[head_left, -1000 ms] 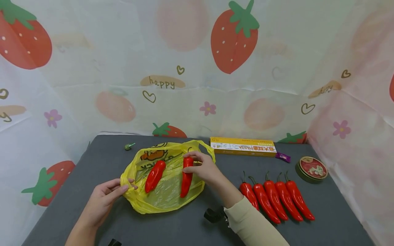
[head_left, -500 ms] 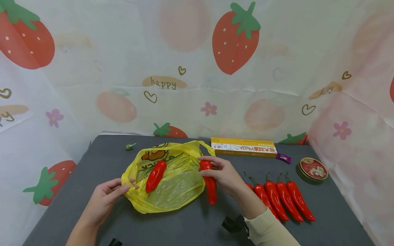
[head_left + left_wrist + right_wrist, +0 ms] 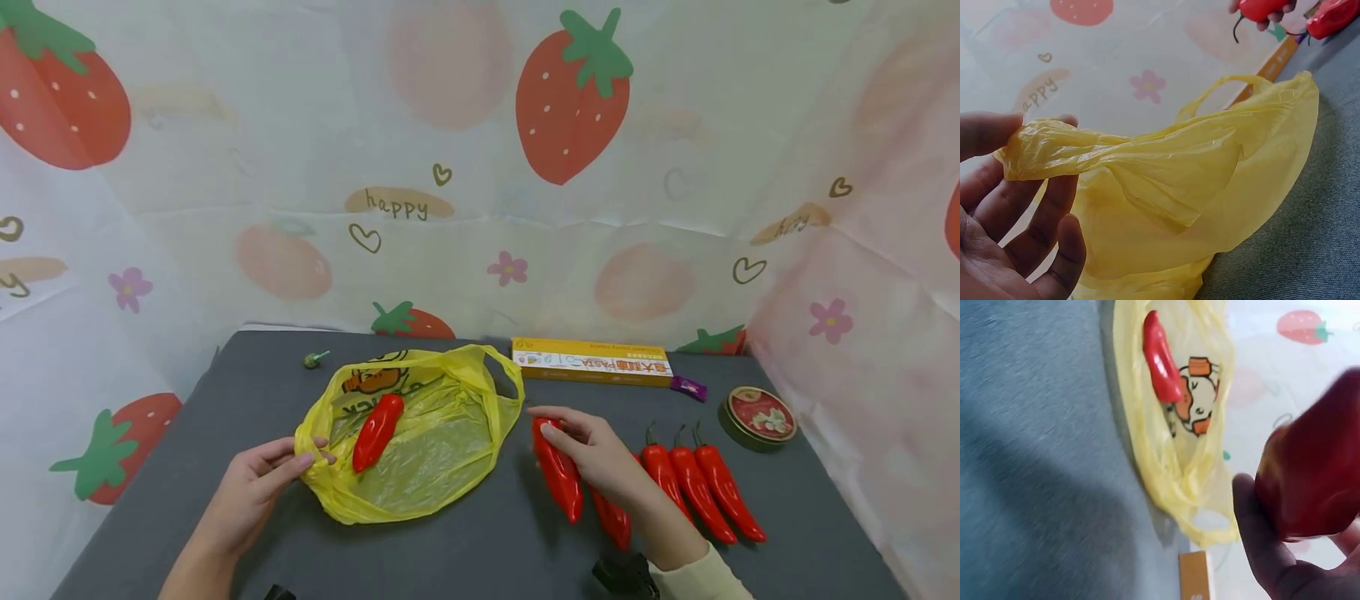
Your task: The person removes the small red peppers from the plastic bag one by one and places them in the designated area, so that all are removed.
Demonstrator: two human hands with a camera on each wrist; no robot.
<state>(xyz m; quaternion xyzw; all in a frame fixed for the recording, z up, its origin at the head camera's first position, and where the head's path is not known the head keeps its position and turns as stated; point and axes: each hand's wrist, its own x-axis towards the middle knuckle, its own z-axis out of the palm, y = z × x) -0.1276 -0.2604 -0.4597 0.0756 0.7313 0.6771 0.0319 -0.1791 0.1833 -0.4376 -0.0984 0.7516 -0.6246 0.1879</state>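
A yellow plastic bag lies with its mouth spread toward me. My left hand pinches its left edge between thumb and fingers; the left wrist view shows the bunched plastic there. Inside the bag is one red chili pepper. To the right of the bag, my right hand grips another red chili pepper near its stem end, tip angled down toward me. Under that hand a further pepper is partly hidden. Beside it, several red chili peppers lie in a slanted row, stems away from me.
At the back of the dark grey table lies a yellow pasta box, with a small purple packet at its right end. A round red-topped tin stands at right. A small green stemmed piece sits back left.
My right hand has carried the gripped pepper out from over the bag, rightward to beside the row. My left hand stays at the bag's left edge.
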